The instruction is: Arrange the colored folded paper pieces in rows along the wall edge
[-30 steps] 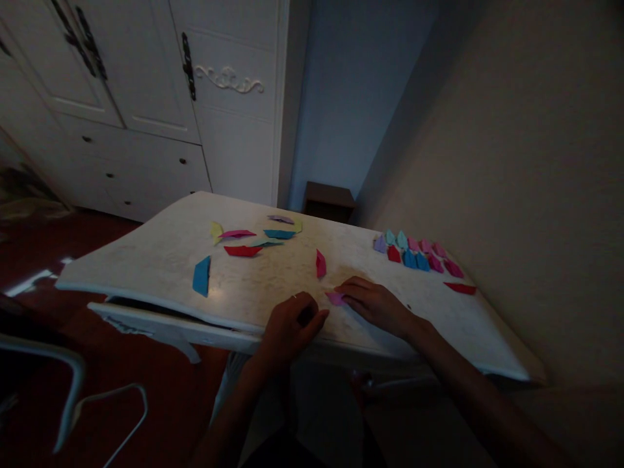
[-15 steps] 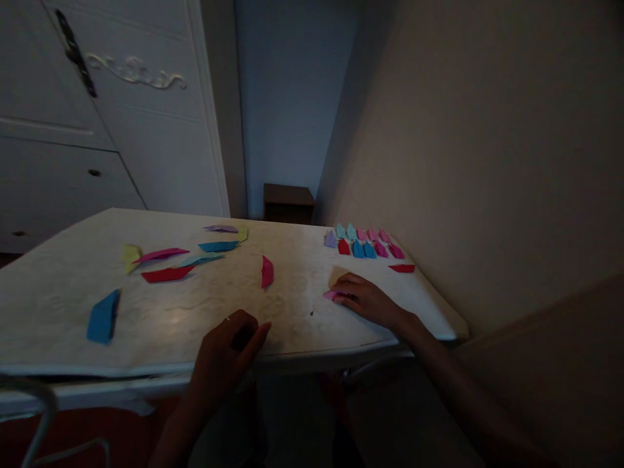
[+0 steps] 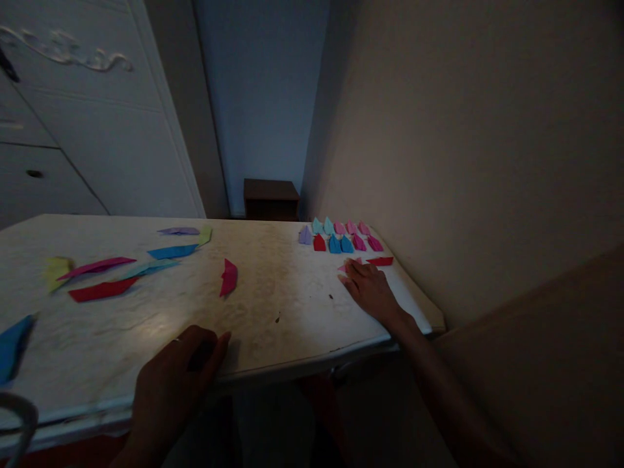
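My right hand is over the right part of the table, its fingertips on a pink folded paper boat that they partly cover. Just beyond the fingers lies a red folded paper boat. My left hand rests by the table's front edge, fingers curled in and thumb alongside, with nothing visible in it. Further in, a magenta folded paper piece lies alone. Behind my right hand, small folded pieces stand in two rows, among them a red one and a blue one.
On the left of the white table lie several flat folded papers, including a red one, a blue one and a yellow one. A wall runs along the right side. A white cabinet stands at the left.
My right hand has carried the pink paper boat right and away from me, close to the red one. The view has turned rightward; my left hand stays curled at the edge.
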Demonstrator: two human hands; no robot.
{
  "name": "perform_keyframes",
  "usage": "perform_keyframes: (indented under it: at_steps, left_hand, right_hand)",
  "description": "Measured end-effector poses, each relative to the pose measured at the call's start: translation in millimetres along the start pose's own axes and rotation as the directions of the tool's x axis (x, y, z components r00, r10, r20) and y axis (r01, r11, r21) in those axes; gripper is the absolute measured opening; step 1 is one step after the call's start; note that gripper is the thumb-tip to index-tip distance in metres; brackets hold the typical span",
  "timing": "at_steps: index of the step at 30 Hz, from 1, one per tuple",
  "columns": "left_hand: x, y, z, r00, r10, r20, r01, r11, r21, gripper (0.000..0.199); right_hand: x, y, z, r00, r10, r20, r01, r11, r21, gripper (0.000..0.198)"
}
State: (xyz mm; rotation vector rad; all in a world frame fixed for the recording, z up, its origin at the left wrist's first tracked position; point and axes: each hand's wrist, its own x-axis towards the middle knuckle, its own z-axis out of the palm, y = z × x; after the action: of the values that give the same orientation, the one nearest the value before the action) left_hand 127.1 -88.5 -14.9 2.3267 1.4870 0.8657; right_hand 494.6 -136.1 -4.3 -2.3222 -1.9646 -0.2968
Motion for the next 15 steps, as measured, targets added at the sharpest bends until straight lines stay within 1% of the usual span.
perform_keyframes:
  at_steps: [3,5,8,11,15]
  left_hand:
    - [-0.1,6.1,0.2,0.999,-0.051,0.006,0.050,0.996,0.071,0.033]
    - [0.5,8.1,0.3,0.998,-0.059,0.012,0.057,0.994,0.089,0.031]
    - [1.8,7.6,0.8,0.999,-0.038,0.029,0.034,0.993,0.117,0.034]
    - [1.4,8.0,1.5,0.999,-0.033,0.014,0.030,0.988,0.153,0.036]
    - [-1.3,8.6,2.9,0.996,-0.088,0.006,0.086,0.983,0.161,0.038]
  right_hand:
    - [-1.4,-4.5,-4.3,0.991,0.112,0.079,-0.110,0.993,-0.030,0.051]
    - [1.5,-7.1,-6.9,0.981,0.146,0.127,-0.145,0.989,-0.020,0.052]
    - [7.9,-10.9,-9.7,0.967,0.191,0.168,-0.194,0.981,0.000,0.053]
    - [12.6,-15.0,-10.5,0.960,0.235,0.149,-0.239,0.971,0.008,0.052]
    - [14.2,-17.7,-8.7,0.962,0.264,0.077,-0.267,0.963,0.034,0.051]
